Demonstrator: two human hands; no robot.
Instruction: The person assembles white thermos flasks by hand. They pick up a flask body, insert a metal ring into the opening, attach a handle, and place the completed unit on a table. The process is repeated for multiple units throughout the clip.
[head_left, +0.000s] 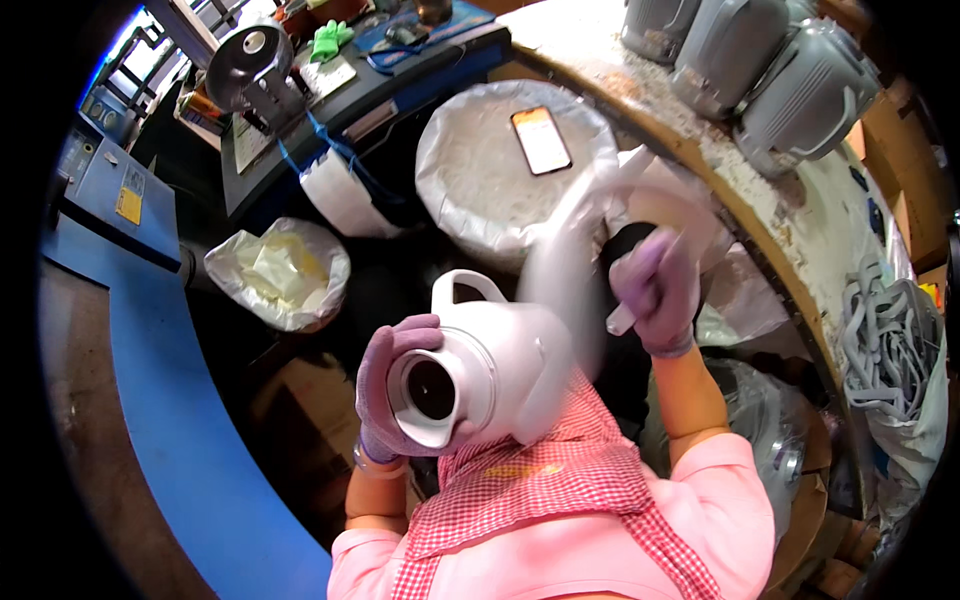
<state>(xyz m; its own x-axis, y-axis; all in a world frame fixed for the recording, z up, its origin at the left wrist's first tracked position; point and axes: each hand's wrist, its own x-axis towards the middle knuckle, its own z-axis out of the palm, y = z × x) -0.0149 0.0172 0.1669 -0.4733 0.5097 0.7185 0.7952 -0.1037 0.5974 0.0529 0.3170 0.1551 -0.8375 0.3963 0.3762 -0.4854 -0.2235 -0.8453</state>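
A pale grey-white plastic jug point(520, 350) lies tilted in front of my apron, its round dark mouth with a pouring lip facing me and its loop handle point(465, 284) pointing away. My left hand point(395, 385), in a purple glove, is closed round the jug's neck. To the right, my gloved right hand point(655, 290) is raised, apart from the jug, with its fingers closed. A small pale flat piece point(621, 320) sticks out of it; its kind is unclear. Between the jug and this hand sweeps a whitish shape point(560, 290), smeared by motion.
A phone point(541, 140) rests on a round plastic-covered top point(470, 150) ahead. Several grey jug bodies point(810, 95) stand on the worn bench at right, near a bag of grey strips point(885, 345). A lined bin point(278, 275) stands left, beside a blue machine edge point(170, 400).
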